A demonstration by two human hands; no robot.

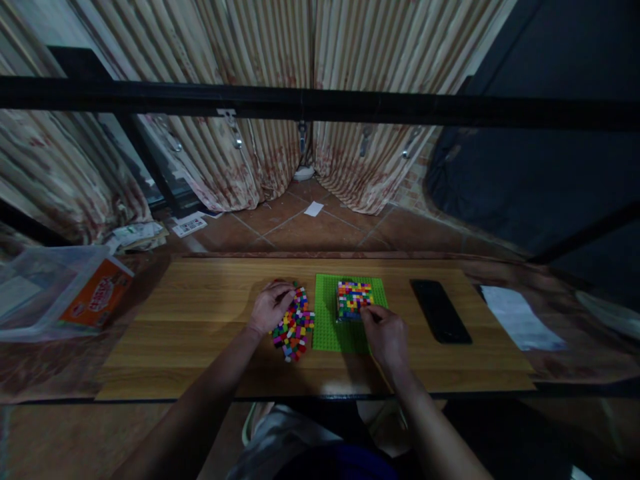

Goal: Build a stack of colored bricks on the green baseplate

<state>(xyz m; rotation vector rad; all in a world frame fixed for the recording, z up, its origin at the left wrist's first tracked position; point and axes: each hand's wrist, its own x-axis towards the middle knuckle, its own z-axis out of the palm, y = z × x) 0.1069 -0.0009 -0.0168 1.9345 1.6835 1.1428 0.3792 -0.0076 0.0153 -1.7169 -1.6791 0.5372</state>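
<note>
A bright green studded baseplate [327, 337] lies on the wooden tabletop. On it stands a compact block of small multicoloured building bricks [354, 297], stacked in rows. My right hand [387, 333] is at the block's right lower edge, with thumb and forefinger pinched together; anything between them is too small to make out. Left of the baseplate spreads a heap of loose coloured bricks [295, 333]. My left hand [273, 308] lies over the heap's upper left side, fingers loosely stretched and touching it, partly hiding the bricks beneath.
A black phone [441, 311] lies to the right on the wooden table [200, 320], with a white sheet [520, 317] beyond it. On the left stands a clear plastic box [45, 287] with an orange label. A dark metal bar [320, 103] crosses in front of striped curtains [260, 53].
</note>
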